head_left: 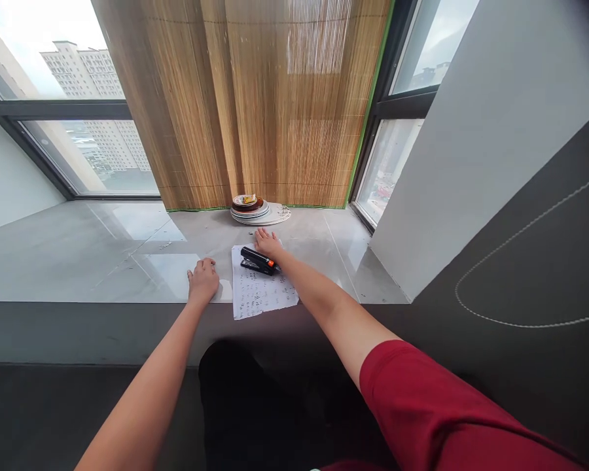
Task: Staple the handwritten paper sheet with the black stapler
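A sheet of paper (258, 297) with handwriting lies on the tiled window sill, its lower edge hanging past the sill's front. On the paper rests a black stapler (258, 260) with an orange mark at one end. My right hand (267, 242) lies flat beside the stapler, near the paper's top edge, with its fingers stretched out and nothing in them. To the left of the paper, my left hand (203, 280) rests on the sill, apart from the sheet. Its fingers are loosely bent and apart, and it holds nothing I can see.
A stack of plates (260, 213) stands at the back of the sill, against a hanging bamboo blind (275, 118). Windows flank the blind. A grey wall (436, 131) rises at the right, with a beaded cord (510, 325) looped in front.
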### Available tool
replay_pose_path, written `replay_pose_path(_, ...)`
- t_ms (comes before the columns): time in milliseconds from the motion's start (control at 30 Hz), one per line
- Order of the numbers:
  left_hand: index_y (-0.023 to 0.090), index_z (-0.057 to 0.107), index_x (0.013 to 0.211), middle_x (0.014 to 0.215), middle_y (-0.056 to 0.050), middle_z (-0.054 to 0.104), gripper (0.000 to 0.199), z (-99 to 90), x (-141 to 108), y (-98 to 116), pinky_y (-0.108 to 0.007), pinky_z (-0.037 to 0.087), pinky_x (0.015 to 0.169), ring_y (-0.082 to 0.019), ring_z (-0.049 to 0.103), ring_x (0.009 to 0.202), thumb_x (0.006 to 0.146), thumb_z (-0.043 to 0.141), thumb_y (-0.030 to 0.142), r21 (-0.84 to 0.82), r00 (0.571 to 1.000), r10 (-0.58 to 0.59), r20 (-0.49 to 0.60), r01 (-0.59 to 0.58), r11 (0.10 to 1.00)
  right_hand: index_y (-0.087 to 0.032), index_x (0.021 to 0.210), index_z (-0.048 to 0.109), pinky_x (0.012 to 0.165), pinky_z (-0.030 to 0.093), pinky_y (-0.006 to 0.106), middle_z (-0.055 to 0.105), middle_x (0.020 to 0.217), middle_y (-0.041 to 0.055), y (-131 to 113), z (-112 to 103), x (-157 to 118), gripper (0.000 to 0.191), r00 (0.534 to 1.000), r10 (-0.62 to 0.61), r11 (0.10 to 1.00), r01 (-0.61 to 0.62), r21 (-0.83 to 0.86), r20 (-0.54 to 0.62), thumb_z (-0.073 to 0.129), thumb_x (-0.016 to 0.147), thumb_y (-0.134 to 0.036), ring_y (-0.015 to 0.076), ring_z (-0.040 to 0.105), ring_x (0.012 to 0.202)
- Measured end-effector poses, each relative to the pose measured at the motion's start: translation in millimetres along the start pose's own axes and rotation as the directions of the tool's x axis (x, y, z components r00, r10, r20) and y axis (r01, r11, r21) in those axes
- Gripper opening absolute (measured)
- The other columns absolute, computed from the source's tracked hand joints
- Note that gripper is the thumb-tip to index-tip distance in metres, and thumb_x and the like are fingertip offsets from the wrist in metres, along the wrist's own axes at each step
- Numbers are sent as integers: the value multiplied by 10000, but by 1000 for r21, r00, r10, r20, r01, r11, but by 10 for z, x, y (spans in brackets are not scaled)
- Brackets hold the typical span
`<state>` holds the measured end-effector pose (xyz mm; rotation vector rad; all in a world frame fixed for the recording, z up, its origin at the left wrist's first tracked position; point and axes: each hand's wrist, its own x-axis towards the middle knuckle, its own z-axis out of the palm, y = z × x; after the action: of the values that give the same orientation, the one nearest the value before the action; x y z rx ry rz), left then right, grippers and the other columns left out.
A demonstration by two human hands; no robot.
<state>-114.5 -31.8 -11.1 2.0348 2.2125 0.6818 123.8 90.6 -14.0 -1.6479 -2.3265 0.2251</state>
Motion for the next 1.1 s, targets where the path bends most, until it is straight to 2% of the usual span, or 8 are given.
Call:
replay_pose_path(233,138,608,1266,1344,-232,618,335,-42,-107,107,-648,386,1135,-377,600,1262,1049,374,240,102,998,45,-42,-40,994,-120,1575,433,1309,135,614,270,1745,173,898,-325,-542,541,985,172,985,-172,-28,-33,318,1074,-290,303,203,1639)
replay_pose_path(333,173,680,1176,1332,-197,645,345,-44,-132,282,-549,439,1117,-350,598,1285,1001,383,152,69,971,235,-38,-232,970,-136,1546,466,1309,134,611,292,1738,167,1073,-385,-648,519,977,208,977,-209,-28,-48,309,1078,-295,301,210,1637)
replay_pose_path(433,203,675,1243,1419,-138,636,364,64,-144,639,-449,447,1157,-276,576,1354,997,409,168,-103,886,464,5,-461,881,-162,1525,490,1305,147,609,330,1726,150,1083,-384,-658,497,976,210,977,-211,-14,-60,317,1079,-299,290,236,1628)
replay_pose_path(567,180,497,1528,1643,-122,473,499,341,-219,1152,-446,345,1263,-250,412,1536,1055,409,311,-192,810,575,115,-550,813,-163,1431,573,1288,222,575,465,1645,154,1031,-394,-643,436,971,206,978,-207,8,-121,382,1059,-287,292,348,1568)
replay_pose_path(700,180,431,1594,1699,-127,394,576,500,-319,1344,-542,219,1305,-309,303,1597,1065,424,409,-49,823,498,274,-506,861,-136,1320,650,1167,411,447,649,1415,190,1065,-521,-721,431,945,234,972,-233,34,-229,321,1047,-191,278,555,1356)
replay_pose_path(867,193,450,1578,1683,-129,419,571,492,-325,1322,-506,224,1302,-296,340,1578,1060,427,433,-31,833,490,258,-500,866,-196,1136,751,1032,483,329,756,1189,96,1225,-701,-1085,300,956,157,987,-147,59,-248,499,977,-166,233,645,1150)
replay_pose_path(1000,214,498,1531,1633,-140,482,535,494,-309,1327,-497,258,1282,-311,408,1534,1036,476,415,-92,851,485,201,-476,875,-206,1111,761,944,510,329,770,1066,64,1248,-695,-1530,343,938,95,972,-16,233,-332,454,1052,-347,210,668,975)
replay_pose_path(1100,226,517,1508,1617,-142,499,514,492,-311,1335,-495,263,1277,-317,422,1523,1027,485,404,-114,855,485,182,-472,874,-221,1257,718,888,522,329,759,1058,54,1164,-638,-1761,412,952,8,928,107,357,-306,616,978,-508,215,662,945)
